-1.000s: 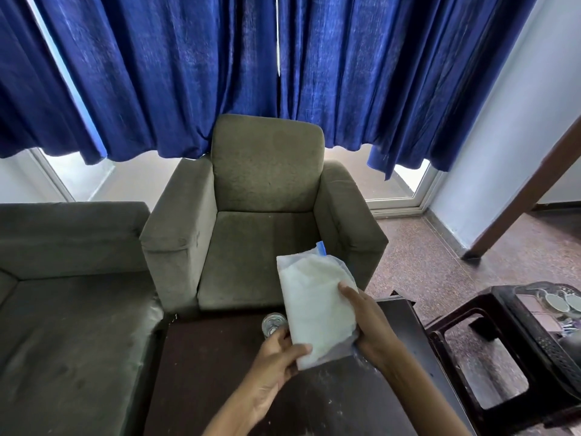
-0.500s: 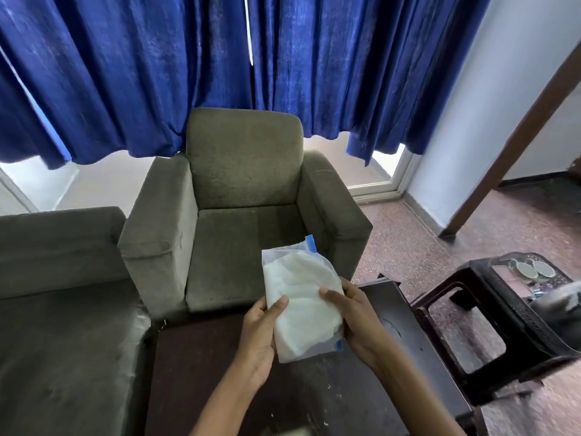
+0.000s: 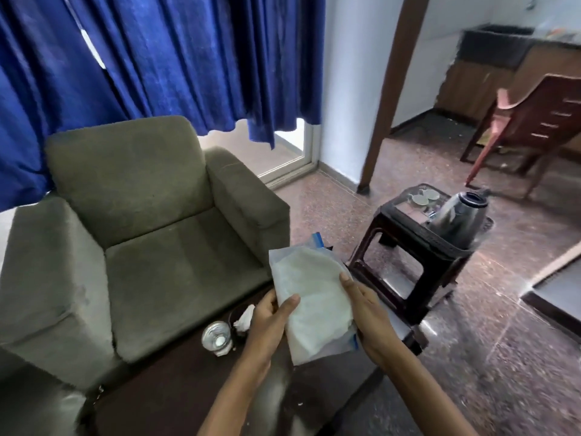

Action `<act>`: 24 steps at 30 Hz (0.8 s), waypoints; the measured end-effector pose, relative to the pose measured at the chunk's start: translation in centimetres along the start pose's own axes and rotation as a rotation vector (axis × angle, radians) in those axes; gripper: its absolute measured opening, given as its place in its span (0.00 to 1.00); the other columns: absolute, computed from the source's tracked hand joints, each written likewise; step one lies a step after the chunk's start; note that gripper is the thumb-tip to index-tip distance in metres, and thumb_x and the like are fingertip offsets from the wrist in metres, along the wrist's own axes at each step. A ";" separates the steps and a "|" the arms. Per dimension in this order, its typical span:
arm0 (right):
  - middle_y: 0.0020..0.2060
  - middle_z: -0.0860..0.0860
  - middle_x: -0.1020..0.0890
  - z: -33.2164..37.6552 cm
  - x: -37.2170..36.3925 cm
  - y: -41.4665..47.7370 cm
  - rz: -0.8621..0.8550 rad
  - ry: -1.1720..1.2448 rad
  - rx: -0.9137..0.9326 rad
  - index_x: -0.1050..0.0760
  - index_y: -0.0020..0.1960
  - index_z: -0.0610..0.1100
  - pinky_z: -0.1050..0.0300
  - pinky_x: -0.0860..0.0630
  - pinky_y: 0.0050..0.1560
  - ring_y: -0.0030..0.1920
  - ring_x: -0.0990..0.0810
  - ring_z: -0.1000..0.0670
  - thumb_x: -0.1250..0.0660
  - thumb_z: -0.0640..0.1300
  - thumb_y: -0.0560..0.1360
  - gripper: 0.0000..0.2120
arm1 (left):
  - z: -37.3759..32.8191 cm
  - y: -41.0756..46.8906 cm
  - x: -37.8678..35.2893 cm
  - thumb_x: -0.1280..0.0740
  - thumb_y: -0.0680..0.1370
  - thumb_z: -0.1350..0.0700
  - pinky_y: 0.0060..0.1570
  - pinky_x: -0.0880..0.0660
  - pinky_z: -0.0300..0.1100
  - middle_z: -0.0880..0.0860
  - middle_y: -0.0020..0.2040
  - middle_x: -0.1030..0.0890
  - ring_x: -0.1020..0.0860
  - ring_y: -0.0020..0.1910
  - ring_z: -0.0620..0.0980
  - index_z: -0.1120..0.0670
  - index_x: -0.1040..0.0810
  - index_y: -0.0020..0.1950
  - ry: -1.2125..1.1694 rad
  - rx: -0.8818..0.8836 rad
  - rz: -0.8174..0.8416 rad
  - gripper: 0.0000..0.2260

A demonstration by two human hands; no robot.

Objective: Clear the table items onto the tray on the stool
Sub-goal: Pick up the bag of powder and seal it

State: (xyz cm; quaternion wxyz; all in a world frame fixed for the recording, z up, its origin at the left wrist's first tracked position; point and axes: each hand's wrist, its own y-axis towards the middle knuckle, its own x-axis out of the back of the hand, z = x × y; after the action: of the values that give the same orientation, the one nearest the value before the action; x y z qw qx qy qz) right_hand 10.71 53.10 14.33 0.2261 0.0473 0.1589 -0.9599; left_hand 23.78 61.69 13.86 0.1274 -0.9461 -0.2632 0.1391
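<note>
— How is the light on my feed?
— Daylight comes in under the blue curtains [image 3: 188,58] through the glass door [image 3: 292,149], and I see that gap blown out white. The room is dimmer, with soft shadows.
— Any blur?
— The kettle [image 3: 456,215] and the chair [image 3: 534,121] smear. The plastic bag [image 3: 311,297] is fairly sharp. Straight lines bow towards the edges, and the table [image 3: 176,388] shows a pale sheen at its near edge.

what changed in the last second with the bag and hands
The view swung right, bringing the stool and kettle fully into frame. The left hand shifted from the bottom corner of the white bag to its left edge. Unchanged: both hands hold the bag over the table, right hand on its right edge; the glass stays put.
</note>
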 end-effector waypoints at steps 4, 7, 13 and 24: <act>0.42 0.46 0.14 1.2 6.6 1.1 -0.025 0.076 0.022 0.22 0.53 0.39 0.61 0.20 0.38 0.42 0.15 0.50 0.43 0.48 0.79 0.15 | 0.9 2.2 -6.3 0.33 0.75 0.60 0.44 0.20 0.40 0.53 0.49 0.16 0.17 0.45 0.47 0.58 0.22 0.56 0.080 0.000 0.024 0.10; 0.38 0.48 0.14 2.2 12.5 1.7 -0.059 0.092 0.030 0.21 0.49 0.39 0.61 0.20 0.37 0.40 0.16 0.50 0.42 0.47 0.79 0.14 | 1.8 3.6 -12.1 0.32 0.74 0.60 0.43 0.20 0.41 0.52 0.49 0.16 0.17 0.45 0.48 0.56 0.23 0.57 0.092 0.014 0.057 0.11; 0.48 0.41 0.16 4.7 24.0 4.0 -0.178 0.097 -0.029 0.20 0.50 0.42 0.40 0.24 0.58 0.52 0.18 0.40 0.40 0.51 0.78 0.15 | 2.8 6.2 -23.6 0.34 0.76 0.55 0.43 0.20 0.40 0.54 0.51 0.17 0.18 0.47 0.49 0.54 0.23 0.56 0.103 0.047 0.151 0.10; 0.48 0.44 0.15 7.6 36.4 10.1 -0.222 0.171 -0.029 0.22 0.54 0.43 0.45 0.23 0.56 0.51 0.17 0.43 0.42 0.48 0.79 0.13 | 3.9 13.9 -36.0 0.35 0.76 0.52 0.47 0.22 0.45 0.56 0.49 0.16 0.18 0.45 0.53 0.59 0.21 0.54 0.055 0.141 0.231 0.13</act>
State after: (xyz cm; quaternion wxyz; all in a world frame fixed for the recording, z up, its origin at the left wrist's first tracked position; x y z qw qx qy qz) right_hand -17.42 26.79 12.76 0.1046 0.1079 0.1956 -0.9691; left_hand -0.66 31.63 12.90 0.1838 -0.9623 -0.1386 0.1451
